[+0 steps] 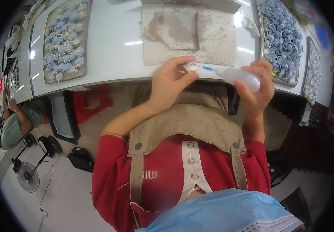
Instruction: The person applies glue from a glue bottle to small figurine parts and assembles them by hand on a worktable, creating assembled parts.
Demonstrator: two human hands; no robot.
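Between the thumb and fingertips of my left hand [166, 83] is a small blue-and-cream figure piece [191, 67], held just above the table's near edge. My right hand [260, 87] is wrapped round a translucent white squeeze bottle [245, 79], which lies nearly sideways. Its blue needle tip [208, 68] points left at the piece, and the thin needle reaches close to it. Whether needle and piece touch, I cannot tell. Beyond both hands lies a stained, pale cardboard sheet [217, 48] on the white table [115, 27].
A tray [74, 78] of blue-and-cream pieces lies on the left. To the right are a tray [287, 82] of blue curved pieces and a narrower tray [311, 96]. Crumpled white paper [250, 25] lies near the cardboard. A red stool [93, 102] stands below; another person [18, 125] sits far left.
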